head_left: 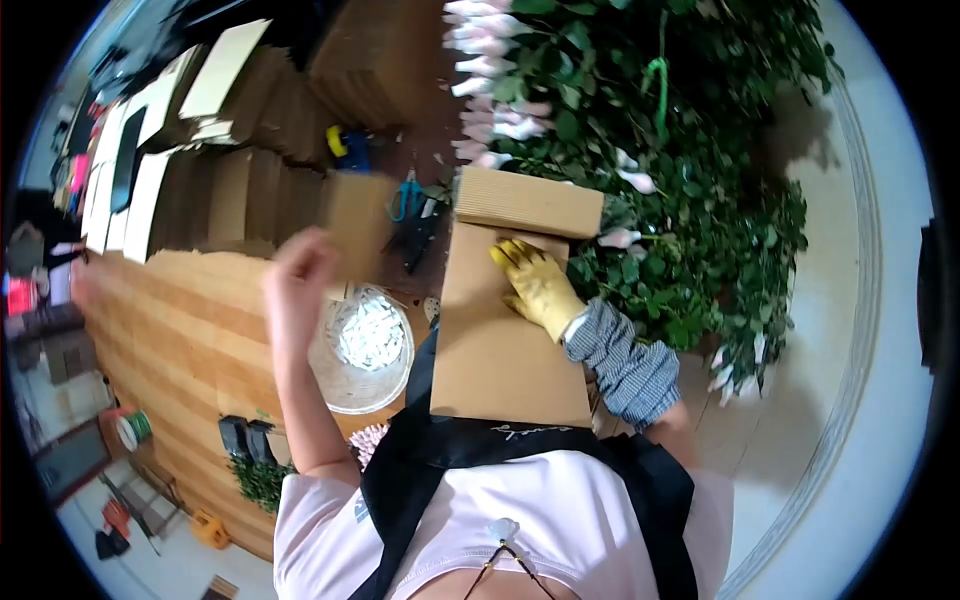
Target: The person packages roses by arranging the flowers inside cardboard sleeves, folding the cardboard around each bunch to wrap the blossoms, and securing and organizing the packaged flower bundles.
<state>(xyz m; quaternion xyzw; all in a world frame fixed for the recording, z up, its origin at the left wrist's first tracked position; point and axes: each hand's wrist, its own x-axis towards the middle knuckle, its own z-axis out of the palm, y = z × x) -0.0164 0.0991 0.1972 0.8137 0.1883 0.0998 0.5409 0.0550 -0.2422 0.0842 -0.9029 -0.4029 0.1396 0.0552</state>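
A yellow glove covers my right hand (540,288), which lies flat with its fingers spread on a long brown cardboard sheet (510,350). Across the far end of that sheet is a ribbed cardboard piece (530,202). My bare left hand (304,262) is raised on the left, blurred by motion. Its fingers are closed at the edge of a small, blurred cardboard piece (360,225). Beneath and to the right of this hand, a round white basket (368,400) holds many small white pieces (370,330).
Pink-wrapped flower heads (485,45) with leafy stems (690,230) fill the right side. Blue scissors (407,195) and a yellow-and-blue tool (348,148) lie beyond the basket. Cardboard stacks (230,195) stand at the upper left, above the wooden surface (180,335).
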